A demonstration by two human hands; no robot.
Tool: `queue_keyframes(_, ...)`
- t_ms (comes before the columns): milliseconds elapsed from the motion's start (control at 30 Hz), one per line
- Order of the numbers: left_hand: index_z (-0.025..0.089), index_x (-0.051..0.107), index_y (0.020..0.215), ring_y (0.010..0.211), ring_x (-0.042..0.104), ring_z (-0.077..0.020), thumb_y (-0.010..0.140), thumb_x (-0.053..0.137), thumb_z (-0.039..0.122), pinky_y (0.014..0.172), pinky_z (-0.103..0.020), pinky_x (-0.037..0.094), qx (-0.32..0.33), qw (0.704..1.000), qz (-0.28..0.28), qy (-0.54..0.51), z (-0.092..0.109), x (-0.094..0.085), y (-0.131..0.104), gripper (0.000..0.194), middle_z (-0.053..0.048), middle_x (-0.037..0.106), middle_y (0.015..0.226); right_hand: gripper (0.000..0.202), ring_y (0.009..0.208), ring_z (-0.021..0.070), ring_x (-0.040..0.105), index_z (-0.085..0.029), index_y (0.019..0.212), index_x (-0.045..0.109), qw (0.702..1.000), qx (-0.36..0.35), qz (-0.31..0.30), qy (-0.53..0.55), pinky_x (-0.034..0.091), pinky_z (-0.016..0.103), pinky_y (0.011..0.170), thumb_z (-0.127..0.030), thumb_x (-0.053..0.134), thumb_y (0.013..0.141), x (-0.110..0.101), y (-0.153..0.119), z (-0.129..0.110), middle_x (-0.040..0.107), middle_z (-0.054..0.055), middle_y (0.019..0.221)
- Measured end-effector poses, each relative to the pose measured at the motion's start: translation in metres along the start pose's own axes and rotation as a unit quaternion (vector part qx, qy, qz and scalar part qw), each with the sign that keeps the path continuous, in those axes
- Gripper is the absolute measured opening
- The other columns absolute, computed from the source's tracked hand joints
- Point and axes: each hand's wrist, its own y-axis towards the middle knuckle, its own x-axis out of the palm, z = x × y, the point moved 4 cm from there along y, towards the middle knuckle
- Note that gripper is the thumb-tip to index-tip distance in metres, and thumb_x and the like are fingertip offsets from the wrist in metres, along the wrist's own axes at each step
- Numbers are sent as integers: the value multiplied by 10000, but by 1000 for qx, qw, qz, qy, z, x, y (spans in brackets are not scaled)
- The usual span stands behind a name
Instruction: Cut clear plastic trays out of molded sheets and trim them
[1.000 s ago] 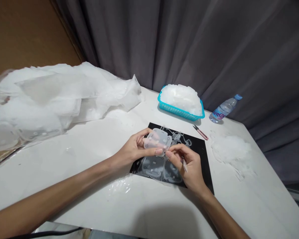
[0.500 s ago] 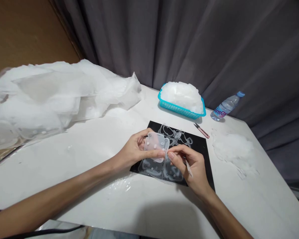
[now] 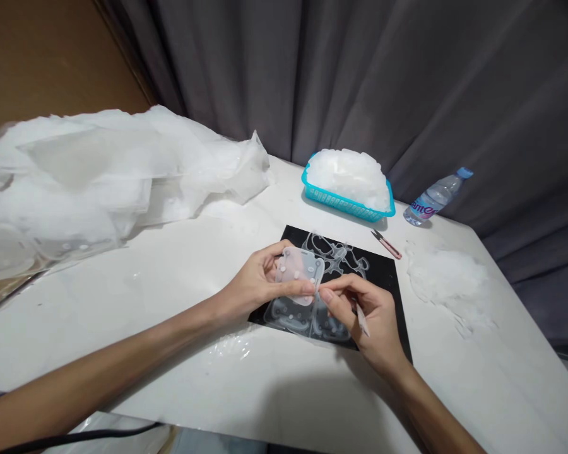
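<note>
A translucent rounded-square silicone pad (image 3: 299,268) with small raised dots is pinched between the thumb and fingers of my left hand (image 3: 269,277). At the pad's right edge, the thumb and forefinger of my right hand (image 3: 364,306) are pressed together; what lies between the tips is too small to make out. A thin, pale pointed piece (image 3: 361,317) sticks out from under the curled fingers of that hand. Below both hands is a black mat (image 3: 383,277). Clear dotted pads (image 3: 288,315) and tangled transparent trimmings (image 3: 338,252) lie on it.
Pink-handled thread snips (image 3: 387,244) lie beyond the mat. Behind stand a turquoise basket (image 3: 341,203) heaped with white pads and a water bottle (image 3: 436,198). White scraps (image 3: 449,280) lie at right. A large pile of translucent sheets (image 3: 108,164) covers the left.
The view has shifted slightly. Both hands keep nearly the same pose at the pad's right edge, with no clear change in what they hold.
</note>
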Motion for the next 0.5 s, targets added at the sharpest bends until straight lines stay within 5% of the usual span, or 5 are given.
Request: queue_keyframes(500, 171, 589, 870, 648, 685, -120, 686, 945, 210, 639, -228, 599, 1, 1000, 4, 6, 1, 2, 0, 403, 29, 689, 754, 229, 599, 141, 546, -200, 862, 786, 1000, 6, 5, 0, 396, 252, 513, -419, 735, 905, 1, -1, 1, 626, 11, 652)
